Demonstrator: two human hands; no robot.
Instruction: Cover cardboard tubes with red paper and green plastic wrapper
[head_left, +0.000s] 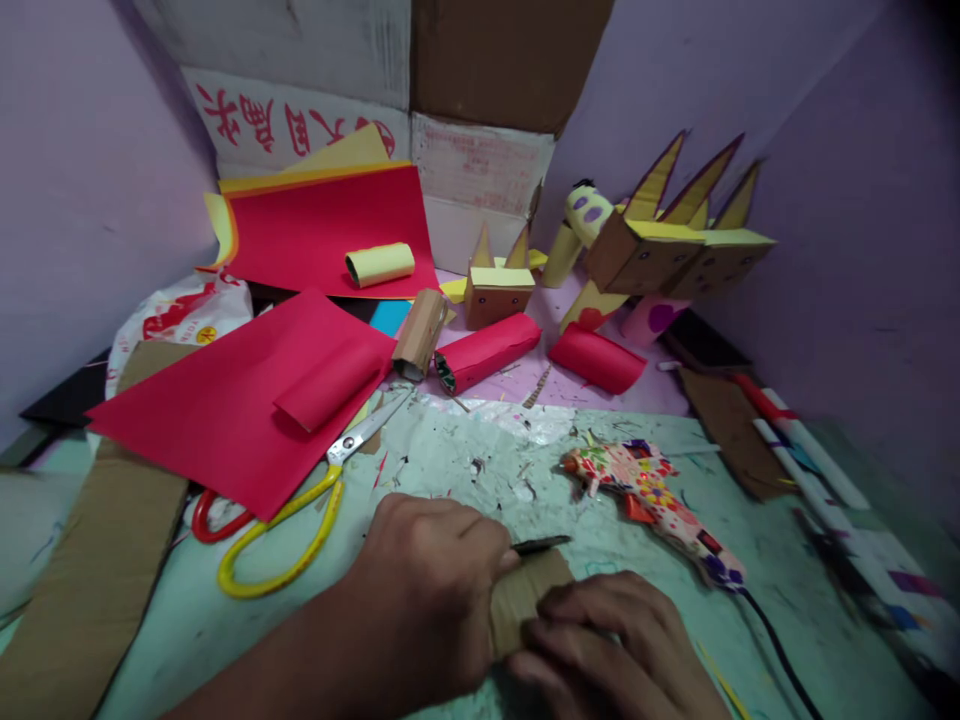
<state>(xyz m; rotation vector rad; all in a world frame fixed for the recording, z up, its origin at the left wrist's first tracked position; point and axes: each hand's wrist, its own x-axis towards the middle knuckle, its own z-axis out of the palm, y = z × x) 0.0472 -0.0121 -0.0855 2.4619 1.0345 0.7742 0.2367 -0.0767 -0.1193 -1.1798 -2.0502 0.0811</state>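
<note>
Low in the middle of the head view, a small piece of corrugated cardboard [529,590] sits between my two hands. My left hand [431,590] is closed at its left side, fingers curled in a fist. My right hand [615,640] grips the other side, fingertips pressed on its face. A thin dark pointed thing [544,545] sticks out beside my left fingers along the cardboard's far edge; its kind is not clear. Yellow-and-red-handled scissors [334,490] lie to the left, blades pointing away. A flower-patterned hot glue gun [649,490] lies to the right of my hands.
Red paper [217,400] and a cardboard strip [90,560] cover the left side. Behind stand a red tube [487,352], a brown tube [420,335], a small box with spikes [499,297] and larger spiked boxes [660,255]. Markers [814,450] lie at right. A cord [780,650] trails from the glue gun.
</note>
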